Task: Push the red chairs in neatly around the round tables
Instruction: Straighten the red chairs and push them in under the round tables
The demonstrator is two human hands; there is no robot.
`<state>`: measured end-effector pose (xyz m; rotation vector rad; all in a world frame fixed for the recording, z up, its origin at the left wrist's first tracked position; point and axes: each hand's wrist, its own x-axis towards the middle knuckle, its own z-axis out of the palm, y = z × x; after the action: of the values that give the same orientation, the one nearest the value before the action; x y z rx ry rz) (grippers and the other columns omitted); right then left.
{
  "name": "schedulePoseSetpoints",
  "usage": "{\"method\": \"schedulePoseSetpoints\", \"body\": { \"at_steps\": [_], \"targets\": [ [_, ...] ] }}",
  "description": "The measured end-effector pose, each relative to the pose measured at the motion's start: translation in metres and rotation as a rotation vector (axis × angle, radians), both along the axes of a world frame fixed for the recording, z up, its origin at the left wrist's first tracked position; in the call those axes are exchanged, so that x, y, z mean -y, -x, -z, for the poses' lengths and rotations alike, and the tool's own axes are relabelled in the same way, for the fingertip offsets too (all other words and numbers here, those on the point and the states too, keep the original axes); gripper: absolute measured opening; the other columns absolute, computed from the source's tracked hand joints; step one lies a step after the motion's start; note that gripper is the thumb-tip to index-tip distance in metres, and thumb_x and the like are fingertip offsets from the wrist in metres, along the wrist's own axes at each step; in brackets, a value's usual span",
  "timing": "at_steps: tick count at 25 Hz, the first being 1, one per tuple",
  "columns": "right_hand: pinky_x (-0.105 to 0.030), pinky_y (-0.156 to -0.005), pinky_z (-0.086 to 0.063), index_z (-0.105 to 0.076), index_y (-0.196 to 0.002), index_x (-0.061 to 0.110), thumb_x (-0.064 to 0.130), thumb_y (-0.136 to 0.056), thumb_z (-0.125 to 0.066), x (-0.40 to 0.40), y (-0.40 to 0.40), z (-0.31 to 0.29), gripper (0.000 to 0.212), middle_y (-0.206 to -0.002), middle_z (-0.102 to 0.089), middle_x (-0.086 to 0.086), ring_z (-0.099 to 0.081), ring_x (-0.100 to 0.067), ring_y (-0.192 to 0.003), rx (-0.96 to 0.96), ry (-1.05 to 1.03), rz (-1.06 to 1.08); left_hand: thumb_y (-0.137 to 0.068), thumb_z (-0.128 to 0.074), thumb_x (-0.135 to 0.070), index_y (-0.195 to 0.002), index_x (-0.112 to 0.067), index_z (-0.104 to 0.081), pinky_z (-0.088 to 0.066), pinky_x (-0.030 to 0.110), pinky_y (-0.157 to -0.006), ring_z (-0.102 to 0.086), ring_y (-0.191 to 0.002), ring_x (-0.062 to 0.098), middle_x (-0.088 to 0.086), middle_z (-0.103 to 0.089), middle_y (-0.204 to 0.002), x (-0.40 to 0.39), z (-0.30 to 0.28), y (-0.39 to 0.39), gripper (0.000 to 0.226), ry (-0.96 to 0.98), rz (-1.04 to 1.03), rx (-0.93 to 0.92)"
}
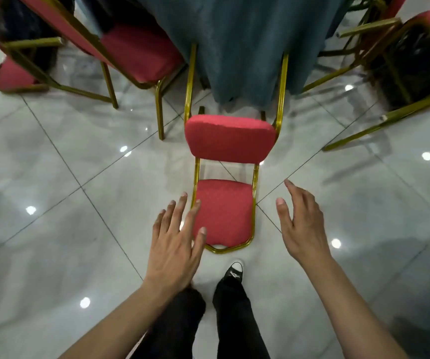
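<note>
A red chair [224, 211] with a gold frame stands right in front of me, its back towards me and its seat reaching the hanging teal tablecloth [245, 47] of the round table. My left hand [176, 244] is open with spread fingers over the left edge of the backrest; whether it touches is unclear. My right hand [303, 224] is open, apart from the chair on its right side. Neither hand holds anything.
A second red chair [141, 50] stands angled at the table's left, with another red chair [14, 73] further left. A third chair [416, 60] sits at the right, turned outwards. Glossy grey floor tiles surround me; my shoe [233, 272] is just behind the chair.
</note>
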<state>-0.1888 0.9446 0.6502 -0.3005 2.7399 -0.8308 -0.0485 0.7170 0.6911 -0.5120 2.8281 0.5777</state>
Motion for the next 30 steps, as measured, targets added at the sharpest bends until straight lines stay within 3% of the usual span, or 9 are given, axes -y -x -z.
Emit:
{"method": "schedulePoseSetpoints", "body": {
  "at_steps": [8, 17, 21, 27, 30],
  "targets": [
    [-0.046, -0.110, -0.033, -0.034, -0.155, 0.029, 0.055, -0.103, -0.029, -0.001, -0.018, 0.184, 0.058, -0.150, -0.043, -0.009, -0.043, -0.026, -0.132, 0.091, -0.087, -0.022, -0.103, -0.014, -0.052, -0.160, -0.030, -0.018, -0.013, 0.045, -0.125, -0.009, -0.155, 0.024, -0.001, -0.006, -0.169, 0.013, 0.183, -0.008, 0.060, 0.029, -0.038, 0.046],
    [-0.052, -0.100, -0.043, -0.039, -0.154, 0.019, 0.047, -0.103, -0.041, -0.013, -0.009, 0.457, 0.057, -0.142, -0.050, -0.018, -0.055, -0.039, -0.119, 0.041, -0.267, -0.178, -0.104, -0.021, -0.052, -0.161, -0.027, -0.015, -0.013, 0.049, -0.124, -0.013, -0.154, 0.031, 0.004, -0.010, -0.169, 0.019, 0.473, -0.004, 0.063, 0.096, 0.033, 0.122],
    [-0.055, -0.105, -0.042, -0.036, -0.156, 0.019, 0.047, -0.104, -0.043, -0.016, -0.013, 0.558, 0.058, -0.145, -0.048, -0.018, -0.052, -0.039, -0.125, 0.086, -0.307, -0.204, -0.101, -0.017, -0.056, -0.160, -0.028, -0.013, -0.013, 0.050, -0.124, -0.010, -0.155, 0.030, 0.001, -0.009, -0.169, 0.011, 0.588, -0.001, 0.066, 0.079, 0.069, 0.172],
    [-0.054, -0.107, -0.042, -0.026, -0.159, 0.024, 0.053, -0.103, -0.041, -0.030, -0.023, 0.649, 0.065, -0.149, -0.045, -0.015, -0.051, -0.037, -0.129, 0.124, -0.337, -0.226, -0.099, -0.020, -0.061, -0.160, -0.032, 0.006, -0.008, 0.055, -0.124, 0.001, -0.155, 0.030, -0.002, 0.007, -0.170, 0.020, 0.691, 0.007, 0.073, 0.128, 0.048, 0.265],
    [-0.056, -0.112, -0.038, -0.012, -0.162, 0.031, 0.058, -0.101, -0.041, -0.037, -0.030, 0.680, 0.073, -0.162, -0.028, -0.016, -0.044, -0.039, -0.137, 0.179, -0.393, -0.196, -0.096, -0.019, -0.069, -0.156, -0.032, 0.023, -0.005, 0.062, -0.120, 0.013, -0.154, 0.034, -0.004, 0.027, -0.165, 0.036, 0.718, 0.006, 0.082, 0.178, -0.033, 0.290]
  ]
}}
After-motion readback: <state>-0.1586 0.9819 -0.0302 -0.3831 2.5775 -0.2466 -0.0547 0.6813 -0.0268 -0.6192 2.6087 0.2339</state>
